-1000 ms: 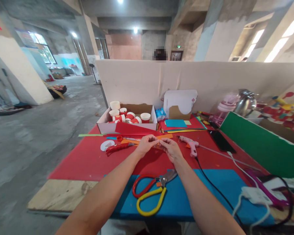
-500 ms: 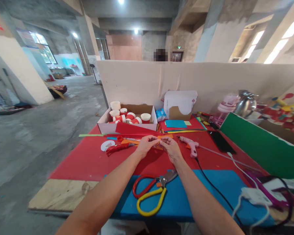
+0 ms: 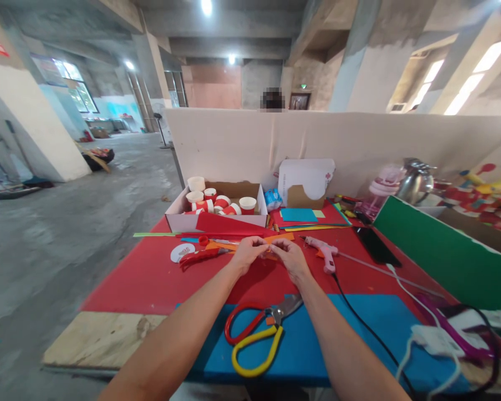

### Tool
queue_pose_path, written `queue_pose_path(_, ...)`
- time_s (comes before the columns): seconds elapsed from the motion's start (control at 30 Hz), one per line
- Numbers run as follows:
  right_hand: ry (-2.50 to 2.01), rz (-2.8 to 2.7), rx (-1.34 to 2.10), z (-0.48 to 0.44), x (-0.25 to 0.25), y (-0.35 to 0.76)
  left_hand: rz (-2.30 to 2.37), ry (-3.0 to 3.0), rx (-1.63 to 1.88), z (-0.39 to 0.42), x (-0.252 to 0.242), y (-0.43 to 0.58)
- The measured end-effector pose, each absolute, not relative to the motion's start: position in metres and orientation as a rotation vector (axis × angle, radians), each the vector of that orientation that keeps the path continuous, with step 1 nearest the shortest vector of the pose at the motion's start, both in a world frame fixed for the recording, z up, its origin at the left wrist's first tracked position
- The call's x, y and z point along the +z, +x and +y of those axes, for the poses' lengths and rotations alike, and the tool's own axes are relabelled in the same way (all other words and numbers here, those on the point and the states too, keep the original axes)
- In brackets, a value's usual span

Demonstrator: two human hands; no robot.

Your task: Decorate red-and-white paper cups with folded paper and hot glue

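Note:
My left hand [image 3: 248, 253] and my right hand [image 3: 293, 257] meet fingertip to fingertip over the red sheet on the table [image 3: 150, 278]. Both pinch a small orange paper piece [image 3: 270, 252] between thumbs and fingers. An orange strip [image 3: 280, 237] lies just beyond the hands. Large scissors [image 3: 261, 328] with one red and one yellow handle lie on the blue sheet between my forearms. A pink glue gun [image 3: 323, 252] rests right of my right hand, its black cord running toward me.
A cardboard box [image 3: 179, 218] of red and white paper cups stands at the back left, coloured paper sheets [image 3: 300, 215] beside it. A black phone [image 3: 376, 245], a green board [image 3: 438, 250], a power strip [image 3: 436, 337] and cables lie to the right. A beige partition [image 3: 234, 139] backs the table.
Both hands stay pinched together on the small orange piece, fingers shifting slightly. The view has tilted down a little.

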State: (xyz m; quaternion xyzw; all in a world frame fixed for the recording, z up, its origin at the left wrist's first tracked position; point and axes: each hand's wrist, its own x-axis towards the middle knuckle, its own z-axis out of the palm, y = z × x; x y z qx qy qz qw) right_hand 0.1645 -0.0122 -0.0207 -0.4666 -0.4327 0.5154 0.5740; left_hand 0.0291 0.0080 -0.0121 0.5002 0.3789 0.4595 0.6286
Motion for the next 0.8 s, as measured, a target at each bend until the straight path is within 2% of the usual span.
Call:
queue_pose_path(0.4,-1.075,-0.968,1.315,-0.013,-0.021,0.165,0.864,1.096,0.992,0.007,-0.012,0.029)
queue_pose_path(0.67,-1.096,-1.105,1.213,-0.011,-0.02,0.163,0.908,1.121,1.001,0.008,-0.015,0.031)
queue_pose_path(0.8,-1.243,-1.203,0.967,-0.026,-0.004,0.186,0.889,1.125,1.043,0.01,-0.021,0.032)
